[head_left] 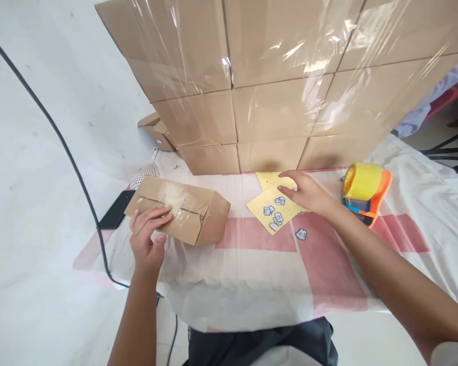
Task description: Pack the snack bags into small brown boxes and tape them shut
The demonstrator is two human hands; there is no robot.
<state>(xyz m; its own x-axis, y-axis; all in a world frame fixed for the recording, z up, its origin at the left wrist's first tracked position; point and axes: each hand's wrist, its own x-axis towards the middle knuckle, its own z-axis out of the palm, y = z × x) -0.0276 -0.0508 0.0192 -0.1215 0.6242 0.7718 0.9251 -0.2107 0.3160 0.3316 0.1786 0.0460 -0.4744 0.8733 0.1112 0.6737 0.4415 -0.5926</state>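
L hand on box near edge.

Pink-and-white cloth-covered table front was open; film-wrapped stack of brown cardboard cartons walled the back, yellow-and-orange tape dispenser blocked right.

Just the one cam here, strapped to the person's head, and it looked forward and down from close range over the cloth-covered table, both forearms coming in from the bottom edge and the wrapped stack of cartons filling the top.
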